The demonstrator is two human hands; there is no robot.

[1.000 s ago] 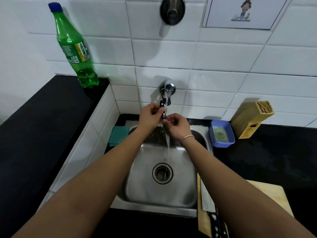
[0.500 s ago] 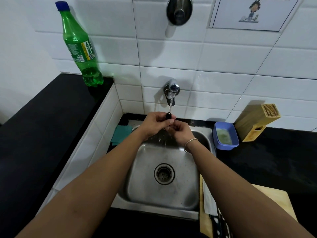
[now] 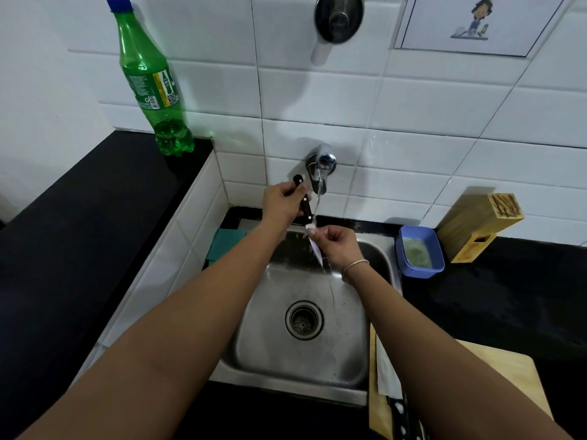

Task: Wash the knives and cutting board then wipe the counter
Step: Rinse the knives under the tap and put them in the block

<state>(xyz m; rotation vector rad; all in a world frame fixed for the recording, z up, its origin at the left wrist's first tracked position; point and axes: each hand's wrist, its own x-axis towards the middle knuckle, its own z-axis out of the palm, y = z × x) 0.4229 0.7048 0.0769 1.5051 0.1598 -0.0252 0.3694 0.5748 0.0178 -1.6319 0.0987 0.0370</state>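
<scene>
My left hand (image 3: 281, 203) grips the black handle of a small knife (image 3: 305, 208) under the running tap (image 3: 324, 166). The blade slants down to the right, and my right hand (image 3: 336, 246) pinches it with its fingertips in the stream of water, above the steel sink (image 3: 359, 369). At the lower right a wooden cutting board (image 3: 508, 369) lies on the black counter, partly hidden by my right forearm. On the board's left edge lies a second knife (image 3: 386, 373) with a broad blade and a black riveted handle.
A wooden knife block (image 3: 479, 223) and a blue tub (image 3: 419, 252) stand right of the sink. A teal cloth (image 3: 224, 244) lies at the sink's left rim. A green bottle (image 3: 151, 81) stands on the raised black counter (image 3: 63, 249) at the left.
My left hand has lifted, so the knife's handle now shows above it. My right hand has moved a little down along the blade. The view has shifted slightly.
</scene>
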